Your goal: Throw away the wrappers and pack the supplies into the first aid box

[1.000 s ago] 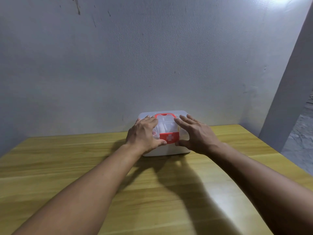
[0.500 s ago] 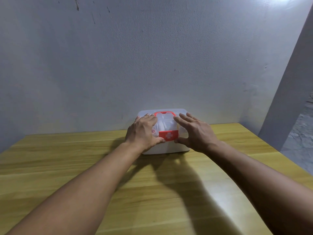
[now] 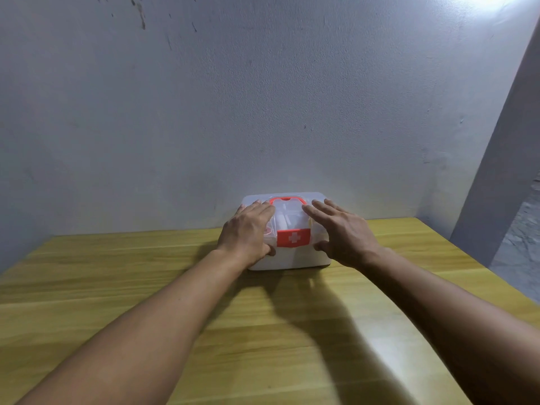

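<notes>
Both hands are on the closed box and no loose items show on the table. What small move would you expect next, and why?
Probably lifting both hands off. The box sits closed near the wall, its red latch lying down over the front. The left hand lies flat on the lid; the right hand has its fingers spread over the lid. No wrappers or supplies show on the table, so packing looks finished.

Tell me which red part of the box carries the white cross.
The red rectangular latch on the translucent white plastic first aid box front, between both hands; the red handle on the lid is plain.
</notes>
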{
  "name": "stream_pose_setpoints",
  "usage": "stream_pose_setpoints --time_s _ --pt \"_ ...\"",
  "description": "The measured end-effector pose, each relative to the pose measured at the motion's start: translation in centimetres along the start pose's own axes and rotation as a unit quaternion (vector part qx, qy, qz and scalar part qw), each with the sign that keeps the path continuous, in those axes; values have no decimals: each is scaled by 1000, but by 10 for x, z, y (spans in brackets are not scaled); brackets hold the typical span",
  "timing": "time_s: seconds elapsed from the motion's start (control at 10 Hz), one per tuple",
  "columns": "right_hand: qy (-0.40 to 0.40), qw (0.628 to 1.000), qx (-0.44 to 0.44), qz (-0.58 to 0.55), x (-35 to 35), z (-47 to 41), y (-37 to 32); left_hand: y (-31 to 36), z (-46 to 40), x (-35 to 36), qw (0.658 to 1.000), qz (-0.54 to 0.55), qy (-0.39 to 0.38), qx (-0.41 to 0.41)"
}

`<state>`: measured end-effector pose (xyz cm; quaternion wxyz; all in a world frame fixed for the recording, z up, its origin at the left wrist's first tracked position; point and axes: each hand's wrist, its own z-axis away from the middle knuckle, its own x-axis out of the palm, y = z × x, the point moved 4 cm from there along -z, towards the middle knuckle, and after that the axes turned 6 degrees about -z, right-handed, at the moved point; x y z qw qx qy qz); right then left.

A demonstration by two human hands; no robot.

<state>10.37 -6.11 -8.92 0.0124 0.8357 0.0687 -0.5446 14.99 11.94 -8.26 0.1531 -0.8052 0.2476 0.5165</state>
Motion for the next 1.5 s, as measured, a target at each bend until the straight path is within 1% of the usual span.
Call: stream_pose_setpoints --time_s 0.4,0.7,1.1,1.2,1.3,1.4,1.5 --pt "0 1000 -5 0 6 -12 -15 -17 2 -3 1000 9 12 -14" --pt "-1 1000 0 -7 16 -35 -23 -38 -13 8 998 39 22 -34" --pt "-4 1000 8 -14 27 -51 -25 -57 -27 22 998 47 18 -45" --pt "-8 1000 17 -21 28 -51 -27 -54 -24 21 999 -1 9 -51" --pt "-27 999 17 -10 28 -50 -28 -48 -23 18 994 -78 -12 -75" --pt "-55 998 22 7 25 -42 -27 -37 -15 17 984 -143 -47 -92" --pt "-41 996 57 -46 11 -27 -25 -30 0 10 988 -103 -45 -109"
